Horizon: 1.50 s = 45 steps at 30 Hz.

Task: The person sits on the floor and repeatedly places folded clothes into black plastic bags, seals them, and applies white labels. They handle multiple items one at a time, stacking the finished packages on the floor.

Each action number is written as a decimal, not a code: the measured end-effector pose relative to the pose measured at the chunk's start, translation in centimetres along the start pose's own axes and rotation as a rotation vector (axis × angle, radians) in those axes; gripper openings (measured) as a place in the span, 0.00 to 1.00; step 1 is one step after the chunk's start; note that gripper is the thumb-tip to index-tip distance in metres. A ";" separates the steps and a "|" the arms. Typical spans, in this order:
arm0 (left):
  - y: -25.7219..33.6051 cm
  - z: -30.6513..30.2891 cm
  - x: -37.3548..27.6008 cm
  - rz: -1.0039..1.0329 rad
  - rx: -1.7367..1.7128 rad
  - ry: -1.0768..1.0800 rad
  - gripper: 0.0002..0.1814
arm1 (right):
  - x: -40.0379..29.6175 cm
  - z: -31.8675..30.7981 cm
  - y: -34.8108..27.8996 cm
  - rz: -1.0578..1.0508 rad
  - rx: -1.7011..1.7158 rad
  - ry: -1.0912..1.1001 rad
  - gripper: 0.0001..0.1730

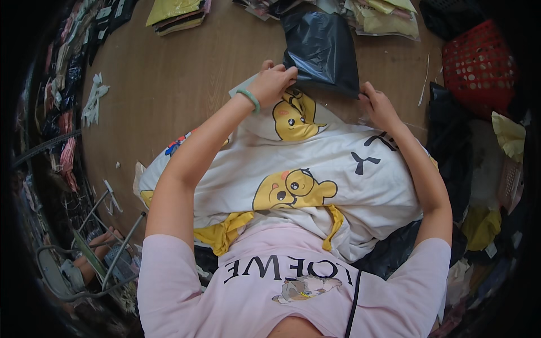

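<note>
A black plastic bag (323, 50) lies on the wooden table in front of me, its near edge between my hands. My left hand (274, 80), with a green bangle at the wrist, has its fingers closed on the bag's near left corner. At the near right corner, my right hand (376, 101) pinches the bag's edge with thumb and fingers. Below both hands, a white cloth (236, 164) printed with yellow cartoon figures and black lettering spreads over the table edge and my lap. A pale flat corner of something shows beside my left wrist.
Stacks of bagged garments (179, 12) stand along the table's far side. A red perforated plastic basket (479, 69) is at the right. White plastic strips (95, 99) lie at the left on the tabletop (169, 72). A metal-framed chair and another person's limbs appear lower left.
</note>
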<state>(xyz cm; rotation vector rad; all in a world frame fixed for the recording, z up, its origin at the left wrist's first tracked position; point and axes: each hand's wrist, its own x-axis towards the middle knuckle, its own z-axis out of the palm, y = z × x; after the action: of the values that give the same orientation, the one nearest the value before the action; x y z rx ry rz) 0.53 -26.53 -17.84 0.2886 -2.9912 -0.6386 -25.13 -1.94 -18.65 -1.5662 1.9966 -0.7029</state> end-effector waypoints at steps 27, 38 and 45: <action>0.0 7.0 3.3 -0.794 -0.527 0.124 0.47 | 4.6 4.1 6.4 0.460 0.167 0.416 0.18; -1.9 6.3 2.5 -0.922 -0.682 0.350 0.17 | 4.8 3.9 5.7 0.323 0.097 0.513 0.17; 7.9 5.9 4.5 0.131 0.044 0.298 0.24 | 3.2 1.5 7.6 0.596 -0.497 0.257 0.20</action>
<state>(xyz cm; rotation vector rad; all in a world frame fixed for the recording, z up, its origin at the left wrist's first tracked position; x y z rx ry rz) -5.89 -17.94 -19.87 0.1706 -2.7134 -0.4712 -30.23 -3.67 -25.11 -1.0325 2.8029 -0.1766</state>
